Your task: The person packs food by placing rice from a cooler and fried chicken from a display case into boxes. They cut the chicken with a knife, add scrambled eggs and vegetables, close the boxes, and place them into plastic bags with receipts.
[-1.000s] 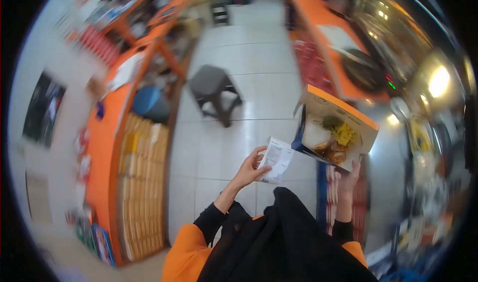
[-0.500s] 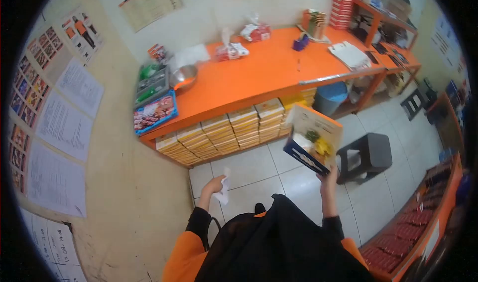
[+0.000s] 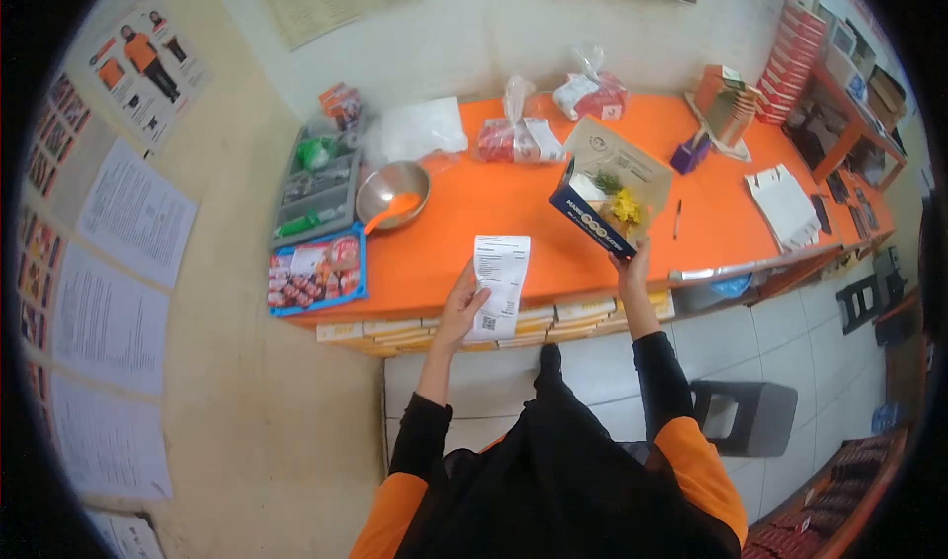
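Observation:
My left hand [image 3: 462, 307] grips a long white printed receipt [image 3: 503, 278] by its left edge, its printed side facing me. In my right hand [image 3: 633, 268] is an open cardboard food box [image 3: 590, 219], dark blue outside with white lettering, its lid standing up. Inside the box lie white rice, some green leaves and yellow food [image 3: 626, 206]. Both hands are at the front edge of the orange table [image 3: 474, 203], with the box held above it. A steel bowl [image 3: 393, 192] with an orange handle in it stands left of the receipt.
A grey cutlery tray [image 3: 314, 189] and a blue-rimmed tray [image 3: 318, 271] of packets sit on the left end. Behind are bagged red packages [image 3: 518, 139]. A purple tape dispenser [image 3: 690, 152], a pen and papers [image 3: 782, 206] lie right. A grey stool [image 3: 755, 416] stands on the floor.
I have moved closer to the table. My left hand has risen from low at my side, and the receipt is now spread flat in view. The box has come over the tabletop.

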`<state>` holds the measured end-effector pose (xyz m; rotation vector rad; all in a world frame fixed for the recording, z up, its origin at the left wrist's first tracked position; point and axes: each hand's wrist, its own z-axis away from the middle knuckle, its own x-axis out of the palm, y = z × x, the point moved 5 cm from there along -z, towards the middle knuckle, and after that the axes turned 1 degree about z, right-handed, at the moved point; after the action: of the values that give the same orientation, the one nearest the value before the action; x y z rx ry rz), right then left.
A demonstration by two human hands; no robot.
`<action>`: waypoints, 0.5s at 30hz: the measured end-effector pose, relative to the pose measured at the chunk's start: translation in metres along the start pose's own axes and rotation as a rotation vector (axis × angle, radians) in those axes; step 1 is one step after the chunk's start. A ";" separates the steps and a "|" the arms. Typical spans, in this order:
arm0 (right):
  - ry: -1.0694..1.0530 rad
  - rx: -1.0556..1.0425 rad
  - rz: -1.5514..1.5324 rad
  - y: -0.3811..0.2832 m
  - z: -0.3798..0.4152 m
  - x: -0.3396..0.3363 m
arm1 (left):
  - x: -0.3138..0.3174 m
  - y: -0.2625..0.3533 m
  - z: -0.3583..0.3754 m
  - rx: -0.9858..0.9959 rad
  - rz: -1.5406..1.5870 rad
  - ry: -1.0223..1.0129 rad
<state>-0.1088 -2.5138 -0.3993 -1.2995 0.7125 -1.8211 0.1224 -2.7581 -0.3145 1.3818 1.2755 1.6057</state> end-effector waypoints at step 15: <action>0.133 0.085 0.248 -0.026 -0.159 0.023 | 0.016 -0.106 -0.204 -0.216 -0.121 -0.110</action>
<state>-0.2702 -2.5181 -0.4177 -0.9942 0.8205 -1.7261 -0.0901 -2.7615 -0.4028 1.2187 1.0666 1.5148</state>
